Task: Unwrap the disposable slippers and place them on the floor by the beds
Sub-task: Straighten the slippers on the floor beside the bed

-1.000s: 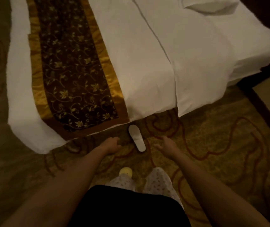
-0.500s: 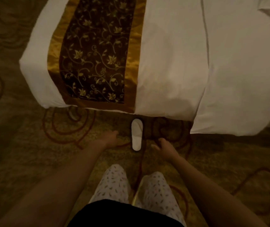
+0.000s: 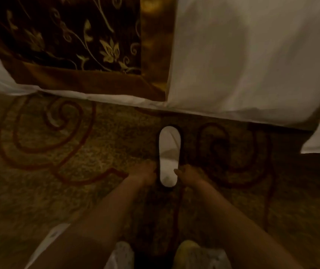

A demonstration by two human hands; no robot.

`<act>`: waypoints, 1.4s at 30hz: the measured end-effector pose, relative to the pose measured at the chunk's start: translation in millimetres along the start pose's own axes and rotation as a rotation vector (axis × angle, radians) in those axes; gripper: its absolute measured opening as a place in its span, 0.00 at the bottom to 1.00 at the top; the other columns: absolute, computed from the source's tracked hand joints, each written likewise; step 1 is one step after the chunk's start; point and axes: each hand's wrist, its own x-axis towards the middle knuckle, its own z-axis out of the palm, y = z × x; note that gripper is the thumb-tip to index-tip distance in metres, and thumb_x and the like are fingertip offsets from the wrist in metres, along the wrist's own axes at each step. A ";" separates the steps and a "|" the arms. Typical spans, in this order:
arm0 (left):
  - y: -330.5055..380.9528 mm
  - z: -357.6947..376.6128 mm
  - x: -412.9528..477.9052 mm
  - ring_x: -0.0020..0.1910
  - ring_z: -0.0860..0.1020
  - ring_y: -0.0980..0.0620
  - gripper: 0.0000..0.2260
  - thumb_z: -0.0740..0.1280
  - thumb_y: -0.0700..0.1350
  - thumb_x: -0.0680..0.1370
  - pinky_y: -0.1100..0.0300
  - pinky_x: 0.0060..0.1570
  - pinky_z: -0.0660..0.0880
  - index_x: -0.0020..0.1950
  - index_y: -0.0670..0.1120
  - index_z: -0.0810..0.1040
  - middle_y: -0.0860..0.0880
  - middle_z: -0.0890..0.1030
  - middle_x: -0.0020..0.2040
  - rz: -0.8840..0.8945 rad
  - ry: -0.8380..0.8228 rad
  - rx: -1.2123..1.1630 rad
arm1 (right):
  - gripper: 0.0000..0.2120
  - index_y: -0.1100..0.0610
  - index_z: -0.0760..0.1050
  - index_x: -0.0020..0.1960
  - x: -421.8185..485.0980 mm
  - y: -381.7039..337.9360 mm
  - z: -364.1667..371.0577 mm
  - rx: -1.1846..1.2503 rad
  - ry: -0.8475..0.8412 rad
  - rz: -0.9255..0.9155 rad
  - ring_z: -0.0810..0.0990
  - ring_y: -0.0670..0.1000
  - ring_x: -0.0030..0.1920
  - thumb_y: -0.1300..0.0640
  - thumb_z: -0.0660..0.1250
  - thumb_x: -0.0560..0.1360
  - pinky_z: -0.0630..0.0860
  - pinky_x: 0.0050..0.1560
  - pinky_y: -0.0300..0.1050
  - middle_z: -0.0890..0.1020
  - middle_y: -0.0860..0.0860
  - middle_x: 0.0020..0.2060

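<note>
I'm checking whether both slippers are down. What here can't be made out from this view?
- Second slipper: only one slipper shows on the carpet; whether it is one or a stacked pair is lost to blur and dim light.
- Left hand and right hand: motion blur hides whether the fingers grip or only touch.
- Bed: cut off by the top and right edges.

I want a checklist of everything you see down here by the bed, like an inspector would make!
Surface: patterned carpet with red swirls, dimly lit.
Job's things: one white slipper flat on the carpet, toe toward the bed; only one seen, no wrapper seen.
Clutter: nothing seen.
Grippers: left hand and right hand at the slipper's heel end, one each side; contact unclear in blur.
Cables: nothing seen.
Surroundings: bed with white sheet and brown-gold floral runner hanging close above the slipper.
</note>
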 end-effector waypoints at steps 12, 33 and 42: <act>-15.6 65.9 146.2 0.66 0.71 0.40 0.24 0.62 0.50 0.78 0.51 0.67 0.69 0.71 0.40 0.65 0.38 0.70 0.69 -0.202 0.168 -0.704 | 0.37 0.63 0.53 0.72 138.5 26.5 58.6 0.084 0.296 0.067 0.64 0.62 0.68 0.41 0.61 0.74 0.66 0.65 0.54 0.62 0.62 0.70; -23.8 67.6 161.8 0.66 0.70 0.44 0.26 0.63 0.41 0.78 0.54 0.57 0.71 0.75 0.44 0.58 0.43 0.68 0.71 -0.169 0.131 -1.268 | 0.28 0.68 0.63 0.68 145.2 86.6 6.1 0.380 0.615 0.098 0.68 0.63 0.66 0.58 0.67 0.73 0.66 0.67 0.54 0.70 0.65 0.66; -32.7 36.3 142.5 0.57 0.74 0.49 0.21 0.66 0.39 0.77 0.56 0.51 0.72 0.69 0.42 0.67 0.45 0.75 0.62 0.038 0.340 -1.357 | 0.27 0.65 0.75 0.52 129.7 5.7 -5.8 0.484 0.379 0.028 0.78 0.57 0.43 0.42 0.51 0.79 0.73 0.39 0.42 0.80 0.59 0.45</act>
